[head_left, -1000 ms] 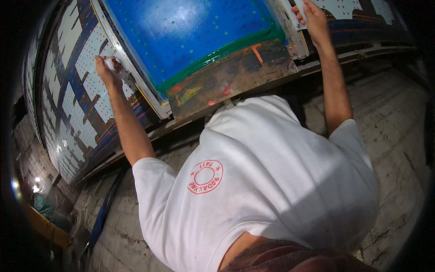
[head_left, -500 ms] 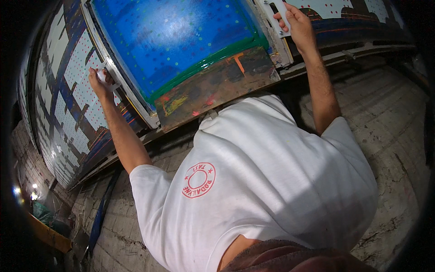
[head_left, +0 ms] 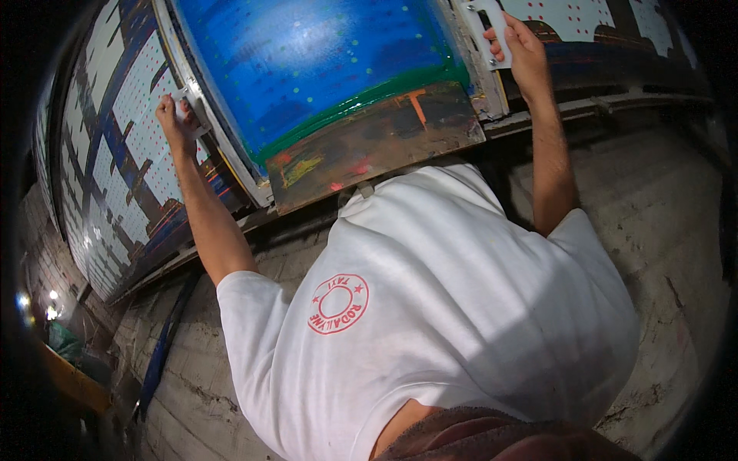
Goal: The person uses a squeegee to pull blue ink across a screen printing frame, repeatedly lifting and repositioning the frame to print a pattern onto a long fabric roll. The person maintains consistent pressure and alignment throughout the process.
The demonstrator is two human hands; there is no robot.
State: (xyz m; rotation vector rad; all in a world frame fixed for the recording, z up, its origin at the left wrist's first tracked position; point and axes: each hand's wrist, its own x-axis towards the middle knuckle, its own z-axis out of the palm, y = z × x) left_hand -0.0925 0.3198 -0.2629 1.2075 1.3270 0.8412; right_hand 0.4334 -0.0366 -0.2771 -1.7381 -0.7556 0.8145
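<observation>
The blue panel [head_left: 323, 73] lies flat and glossy right in front of the person, speckled with paler dots, and everything else here arranges itself around it. Along its near edge runs a wet-looking green band [head_left: 361, 100], and nearer still, between panel and body, I can see a brown board [head_left: 384, 150] smeared with yellow, pink and orange paint. Pale rails border the blue panel on both sides. On the rail to its left sits a white left handle [head_left: 181, 94], with the left hand [head_left: 174, 127] curled around it; to its right, the right hand [head_left: 526, 61] is closed about a white right handle [head_left: 498, 21], which is fixed with screws, its fingers wrapped through the opening. Both arms are spread, so the hands stand well apart with the panel between them. Outward from the panel on either side stretches a printed surface [head_left: 150, 119] of white patches with red dots and dark shapes. Below the panel, the person's white shirt [head_left: 461, 307] bears a red ring print, and beneath everything a rough grey floor [head_left: 653, 184] spreads out past the panel's near side.
</observation>
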